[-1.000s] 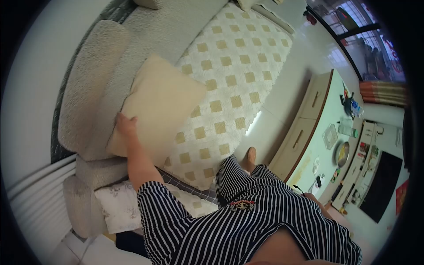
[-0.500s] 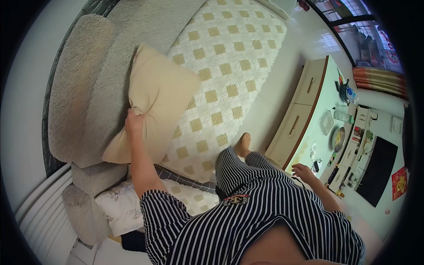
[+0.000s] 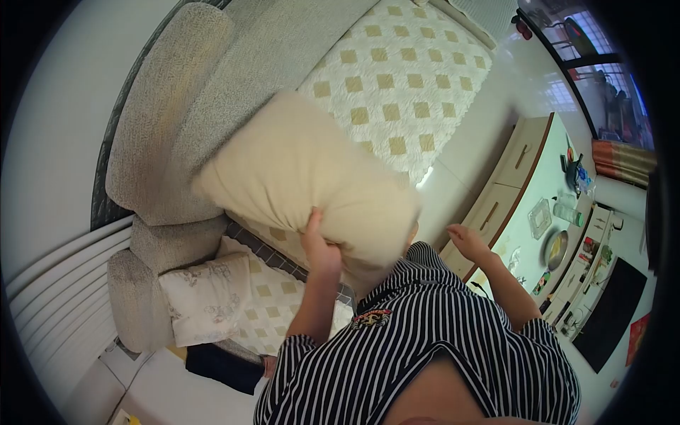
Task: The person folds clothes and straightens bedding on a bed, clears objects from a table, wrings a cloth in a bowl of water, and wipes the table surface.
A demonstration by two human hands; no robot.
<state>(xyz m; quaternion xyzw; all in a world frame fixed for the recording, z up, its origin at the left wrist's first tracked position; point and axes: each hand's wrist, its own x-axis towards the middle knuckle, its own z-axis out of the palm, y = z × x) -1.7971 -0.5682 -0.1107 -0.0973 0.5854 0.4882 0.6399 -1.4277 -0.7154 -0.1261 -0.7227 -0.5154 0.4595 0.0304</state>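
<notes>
A plain beige pillow [image 3: 312,156] is held up in front of my body, over the seat cover [image 3: 404,78] with tan squares. My left hand [image 3: 320,248] grips the pillow's lower edge, with the cloth creased around the fingers. To the right of the pillow, my right hand [image 3: 467,242] hangs in the air, not touching it; its fingers are drawn together, and nothing shows in them. The grey sofa back [image 3: 170,106] stands behind the pillow on the left.
A floral cushion [image 3: 209,297] leans at the sofa's near end, above dark cloth [image 3: 223,368]. On the right, a drawered table [image 3: 506,173] carries a metal pan [image 3: 556,249], a glass dish [image 3: 540,217] and a jar [image 3: 567,212]. A television [image 3: 610,315] stands beyond.
The pillow has come off the sofa toward my body and to the right, in my left hand's grip. My right hand has risen and moved nearer to the pillow.
</notes>
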